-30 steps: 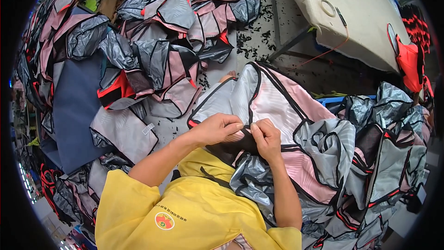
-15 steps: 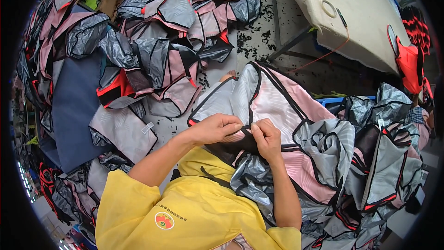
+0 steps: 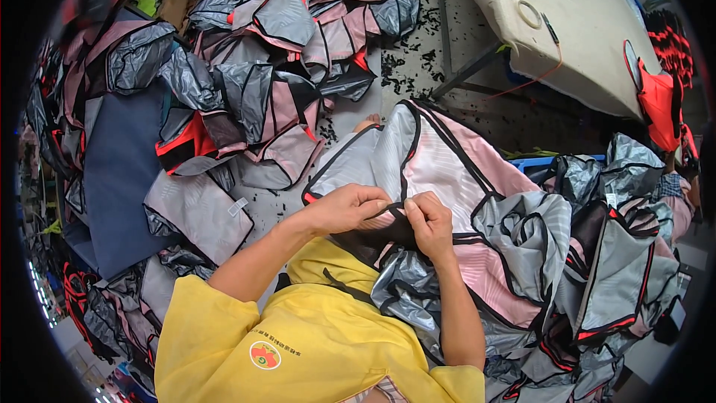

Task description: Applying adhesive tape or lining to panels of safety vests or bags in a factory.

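A sewn piece of pink, white and silver-grey fabric with black edge binding is spread over my lap. My left hand pinches the black binding between thumb and fingertips. Close beside it on the right, my right hand grips the same strip, thumb on top. A short span of binding shows between the two hands. Dark mesh and crumpled silver lining of the bundle lie just below my fingers.
A heap of similar sewn pieces covers the floor at far left. More bundles are piled at right, by a blue crate edge. A cream-covered table at far right bears a tape roll and a corded tool.
Both hands keep nearly the same grip and place. A dark blurred shape has come in at the upper left. Fabric in the right-hand pile has shifted slightly.
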`<state>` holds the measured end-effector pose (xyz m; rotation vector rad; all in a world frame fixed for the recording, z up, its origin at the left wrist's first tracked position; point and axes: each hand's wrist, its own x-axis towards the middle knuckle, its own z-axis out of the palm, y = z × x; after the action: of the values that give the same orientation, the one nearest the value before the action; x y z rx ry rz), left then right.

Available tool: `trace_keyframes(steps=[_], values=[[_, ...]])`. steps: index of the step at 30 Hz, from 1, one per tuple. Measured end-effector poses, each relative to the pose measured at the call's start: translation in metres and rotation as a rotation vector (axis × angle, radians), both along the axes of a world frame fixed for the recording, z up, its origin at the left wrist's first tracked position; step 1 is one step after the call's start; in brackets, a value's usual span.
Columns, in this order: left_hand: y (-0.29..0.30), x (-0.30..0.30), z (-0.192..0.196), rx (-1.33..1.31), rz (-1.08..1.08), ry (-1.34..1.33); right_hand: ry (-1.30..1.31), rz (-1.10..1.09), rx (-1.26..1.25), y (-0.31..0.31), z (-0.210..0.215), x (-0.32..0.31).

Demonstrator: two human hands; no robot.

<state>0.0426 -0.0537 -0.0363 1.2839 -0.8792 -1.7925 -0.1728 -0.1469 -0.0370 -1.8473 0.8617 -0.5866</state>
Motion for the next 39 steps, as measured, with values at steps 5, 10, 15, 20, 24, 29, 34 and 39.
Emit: trace_keyframes(steps=[5,10,15,20,24,29,34,39], values=[[-0.001,-0.004,0.002,0.023,0.034,0.012,-0.013,-0.007,0.011,-0.001,-0.004,-0.001],[-0.002,-0.004,0.004,0.015,0.043,-0.011,-0.010,-0.009,0.020,-0.002,-0.005,-0.001],[-0.006,-0.007,0.004,0.063,0.058,0.045,-0.025,-0.017,0.027,-0.005,-0.006,-0.002],[-0.005,-0.012,0.004,-0.008,0.053,-0.074,0.043,-0.095,0.134,0.004,-0.009,-0.006],[-0.002,-0.022,0.004,0.025,0.133,-0.120,0.002,-0.047,0.173,-0.001,-0.021,-0.010],[-0.004,-0.028,0.007,-0.010,0.179,-0.174,-0.056,-0.160,0.243,-0.061,-0.013,-0.013],[-0.006,-0.035,0.012,-0.149,0.218,-0.477,0.084,-0.366,-0.052,-0.194,0.016,0.000],[-0.012,-0.031,0.007,-0.143,0.259,-0.456,0.369,-0.337,-0.594,-0.335,0.043,0.030]])
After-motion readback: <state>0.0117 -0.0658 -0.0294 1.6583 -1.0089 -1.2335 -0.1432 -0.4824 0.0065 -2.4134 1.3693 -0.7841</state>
